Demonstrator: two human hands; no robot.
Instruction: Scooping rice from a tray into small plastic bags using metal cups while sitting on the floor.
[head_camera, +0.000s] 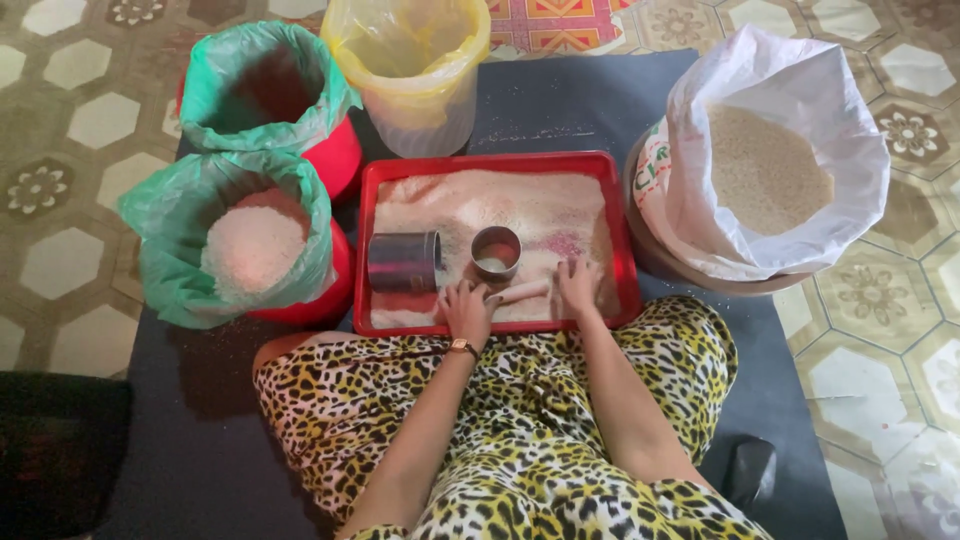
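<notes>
Rice (470, 205) lies spread in the red tray (490, 161) on the dark floor mat. Left hand (466, 310) and right hand (577, 283) rest at the near edge, fingers loosely curled; a pale stick (518, 292) lies between them, grip unclear. Risks: a sweep pushes grains over the low rim; the upright steel cup (496, 250) or the lying tin (404, 262) gets knocked.

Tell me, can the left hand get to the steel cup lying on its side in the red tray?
Probably yes. The left hand rests in the red tray just below the steel cup, with only scattered rice between them and nothing blocking the way.
</notes>
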